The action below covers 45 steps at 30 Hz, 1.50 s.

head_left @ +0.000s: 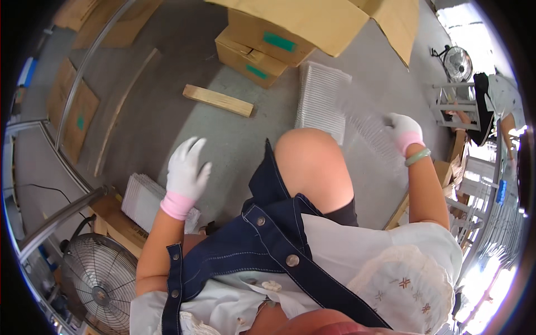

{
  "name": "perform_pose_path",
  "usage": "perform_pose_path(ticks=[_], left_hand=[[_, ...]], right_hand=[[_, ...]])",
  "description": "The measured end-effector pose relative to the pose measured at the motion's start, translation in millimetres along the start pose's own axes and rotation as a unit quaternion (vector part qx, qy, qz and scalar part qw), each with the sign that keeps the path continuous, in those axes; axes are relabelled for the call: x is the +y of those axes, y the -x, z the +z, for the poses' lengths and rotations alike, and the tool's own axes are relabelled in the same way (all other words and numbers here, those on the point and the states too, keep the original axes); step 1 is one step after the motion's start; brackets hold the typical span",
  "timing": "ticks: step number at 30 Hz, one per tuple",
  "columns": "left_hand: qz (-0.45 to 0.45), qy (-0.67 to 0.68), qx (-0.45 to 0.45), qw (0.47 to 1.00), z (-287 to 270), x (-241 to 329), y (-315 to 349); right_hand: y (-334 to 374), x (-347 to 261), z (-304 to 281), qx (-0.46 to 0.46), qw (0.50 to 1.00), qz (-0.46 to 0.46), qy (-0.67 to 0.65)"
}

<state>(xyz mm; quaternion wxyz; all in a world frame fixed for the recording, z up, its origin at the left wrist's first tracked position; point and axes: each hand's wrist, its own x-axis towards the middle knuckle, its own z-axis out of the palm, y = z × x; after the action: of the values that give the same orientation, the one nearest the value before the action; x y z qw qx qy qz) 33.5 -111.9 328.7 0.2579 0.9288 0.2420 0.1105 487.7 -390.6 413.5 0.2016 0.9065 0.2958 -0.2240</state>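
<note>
My right hand [406,133], in a white glove with a pink cuff, is closed on the edge of a clear ribbed plastic tray [369,127], which is smeared by motion. Just left of that tray, a stack of similar ribbed trays [322,92] lies on the floor beyond my knee. My left hand [187,174], gloved the same way, hangs in the air with its fingers apart and nothing in it. Close below it is a second stack of white ribbed trays [144,196], partly hidden by my forearm.
Cardboard boxes [248,58] with green labels stand ahead, beneath a larger box with spread flaps [312,22]. A wooden block [218,100] and a long wooden strip [125,106] lie on the floor. A fan [100,279] is at lower left. Another person [505,103] sits far right.
</note>
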Motion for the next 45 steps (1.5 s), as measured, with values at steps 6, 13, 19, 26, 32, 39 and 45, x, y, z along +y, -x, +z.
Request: perform_pose_path(ticks=[6,13,19,26,32,39,45], left_hand=[[-0.119,0.035,-0.052,0.991,-7,-28,24],[-0.157,-0.061,-0.102,0.98,-31,-6,11],[-0.209,-0.102,-0.154,0.96,-34,7,7],[-0.19,-0.146,-0.179,0.954,-21,16,-40],[-0.211,-0.204,-0.117,0.949,-3,11,-40],[-0.526,-0.235,-0.186,0.796,-9,-67,38],[-0.805,-0.049,-0.158,0.569,37,-106,162]], right_hand=[[-92,83,84,0.043,0.879,0.092,-0.465],[-194,42,187,-0.094,0.59,0.072,-0.799],[-230,16,274,-0.12,0.548,0.115,-0.82],[-258,14,312,-0.089,0.681,0.178,-0.704],[-237,-26,233,0.045,0.895,0.259,-0.361],[-188,-60,190,0.138,0.955,-0.235,-0.117],[-45,-142,48,0.09,0.782,-0.492,-0.372]])
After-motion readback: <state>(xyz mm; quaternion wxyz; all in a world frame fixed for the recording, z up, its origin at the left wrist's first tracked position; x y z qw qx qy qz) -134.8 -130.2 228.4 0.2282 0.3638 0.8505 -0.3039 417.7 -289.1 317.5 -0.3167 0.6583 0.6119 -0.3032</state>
